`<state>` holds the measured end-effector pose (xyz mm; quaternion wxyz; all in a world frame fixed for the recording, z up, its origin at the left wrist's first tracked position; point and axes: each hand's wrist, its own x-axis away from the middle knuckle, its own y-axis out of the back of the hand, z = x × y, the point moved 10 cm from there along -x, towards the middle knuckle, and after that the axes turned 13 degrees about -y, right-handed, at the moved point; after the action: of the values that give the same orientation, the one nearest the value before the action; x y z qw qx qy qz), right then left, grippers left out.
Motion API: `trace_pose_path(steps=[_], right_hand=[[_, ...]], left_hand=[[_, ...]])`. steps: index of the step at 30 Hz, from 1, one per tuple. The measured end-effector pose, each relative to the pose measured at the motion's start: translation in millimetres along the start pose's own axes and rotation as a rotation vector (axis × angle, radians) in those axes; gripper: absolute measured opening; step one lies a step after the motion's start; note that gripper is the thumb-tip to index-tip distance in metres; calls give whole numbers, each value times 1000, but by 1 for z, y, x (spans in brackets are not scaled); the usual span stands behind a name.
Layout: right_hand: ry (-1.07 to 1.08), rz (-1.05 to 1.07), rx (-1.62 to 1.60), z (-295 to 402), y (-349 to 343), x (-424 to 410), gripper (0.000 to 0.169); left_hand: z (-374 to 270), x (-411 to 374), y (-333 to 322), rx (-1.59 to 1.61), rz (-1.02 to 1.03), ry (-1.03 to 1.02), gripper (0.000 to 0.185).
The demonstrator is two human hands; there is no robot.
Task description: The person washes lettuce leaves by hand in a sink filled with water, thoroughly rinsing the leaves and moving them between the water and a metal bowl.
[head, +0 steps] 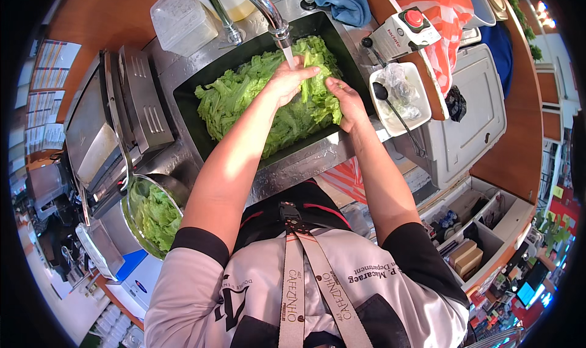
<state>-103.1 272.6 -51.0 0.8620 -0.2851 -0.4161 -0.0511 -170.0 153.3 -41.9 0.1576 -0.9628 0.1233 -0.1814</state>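
Note:
Green lettuce leaves (247, 91) fill much of a dark, rectangular sink basin (190, 126). Water runs from the chrome faucet (280, 33) between my wrists' far side and the leaves, onto my left hand (289, 80). That hand grips the upper part of a lettuce leaf (316, 84), with the thumb on top and the other fingers partly hidden. My right hand (347, 101) holds the same leafy bunch from the right, its thumb near the leaf's edge. Both hands are over the right half of the basin.
A white tub (428, 114) with plastic wrap and a black-handled utensil stands right of the sink, near a carton (398, 36). A bowl of lettuce (153, 215) and a steel press grill (98, 119) are at left. Behind are a clear container (183, 20) and blue cloth (345, 7).

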Motion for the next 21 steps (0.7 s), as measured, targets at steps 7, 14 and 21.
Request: trace_pose_path(steps=[7,14,21], right_hand=[[450,-165,465,45,-11,20,13],[27,116,-3,9,-6,5,15],[1,75,-96,6,7,-6,16]], left_hand=[[27,13,8,188,-100,205,59],[57,11,7,134,-12,264,53],[44,4,37,184,-79,168,30]])
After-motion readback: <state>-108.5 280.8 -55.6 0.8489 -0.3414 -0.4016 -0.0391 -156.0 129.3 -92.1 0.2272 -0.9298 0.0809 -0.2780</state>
